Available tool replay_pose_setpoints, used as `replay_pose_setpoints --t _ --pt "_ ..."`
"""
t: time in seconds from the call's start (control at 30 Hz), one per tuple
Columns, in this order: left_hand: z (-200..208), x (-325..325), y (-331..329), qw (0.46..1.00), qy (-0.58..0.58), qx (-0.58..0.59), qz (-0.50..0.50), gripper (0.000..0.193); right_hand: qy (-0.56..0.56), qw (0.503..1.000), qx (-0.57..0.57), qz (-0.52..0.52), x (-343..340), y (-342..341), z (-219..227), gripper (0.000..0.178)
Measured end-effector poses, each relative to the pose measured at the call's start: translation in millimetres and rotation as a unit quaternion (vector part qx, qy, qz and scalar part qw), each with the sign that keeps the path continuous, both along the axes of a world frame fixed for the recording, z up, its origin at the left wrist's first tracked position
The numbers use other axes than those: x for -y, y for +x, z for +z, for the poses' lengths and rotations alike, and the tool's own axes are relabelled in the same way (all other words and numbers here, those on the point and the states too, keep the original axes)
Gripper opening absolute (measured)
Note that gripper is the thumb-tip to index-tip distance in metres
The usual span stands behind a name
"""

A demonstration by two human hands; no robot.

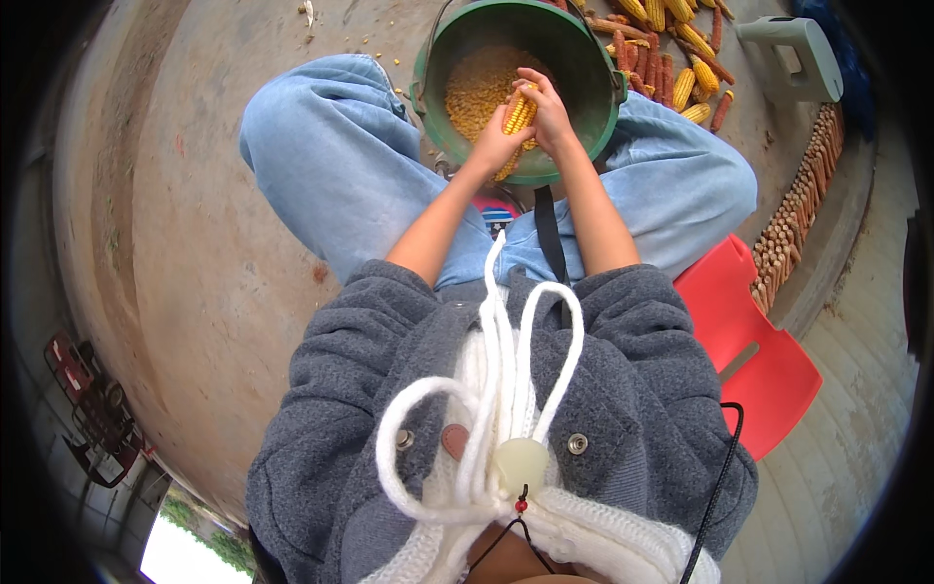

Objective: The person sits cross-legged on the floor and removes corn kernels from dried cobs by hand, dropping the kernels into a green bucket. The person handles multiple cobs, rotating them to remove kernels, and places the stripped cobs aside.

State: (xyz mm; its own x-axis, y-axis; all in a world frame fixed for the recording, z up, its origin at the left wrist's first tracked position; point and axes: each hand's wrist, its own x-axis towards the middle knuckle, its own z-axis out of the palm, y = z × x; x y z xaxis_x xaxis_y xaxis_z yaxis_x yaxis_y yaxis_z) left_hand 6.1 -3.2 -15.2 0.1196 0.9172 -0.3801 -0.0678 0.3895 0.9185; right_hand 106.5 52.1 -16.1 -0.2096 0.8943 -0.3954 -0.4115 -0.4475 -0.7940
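Nearest the camera, a grey fleece jacket [623, 389] with white cords [496, 389] is seen, then blue-jeaned knees [331, 165] spread around a green bucket [584, 58] at twelve o'clock. Over its heap of loose kernels [477, 88] a yellow corn cob [519, 119] is held: the left hand [498, 146] is wrapped around its lower end, the right hand [547, 112] closed over its upper part. The cob is judged light, stiff and rough, best gripped firmly at both ends. A red stool [759, 350] lies at four o'clock; further cobs [681, 58] and stripped cobs [793, 224] are piled at one to two o'clock.
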Motion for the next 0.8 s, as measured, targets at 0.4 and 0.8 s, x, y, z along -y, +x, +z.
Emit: replay_pose_setpoints --t 0.4,0.8 --pt "33.1 3.8 9.1 0.981 0.027 -0.192 -0.017 0.035 0.063 0.979 0.193 -0.032 2.6 -3.0 2.4 0.025" --pt "16.1 -1.0 -1.5 0.996 -0.033 0.074 -0.026 0.037 -0.127 0.983 -0.125 0.039 -7.3 13.5 5.7 0.024"
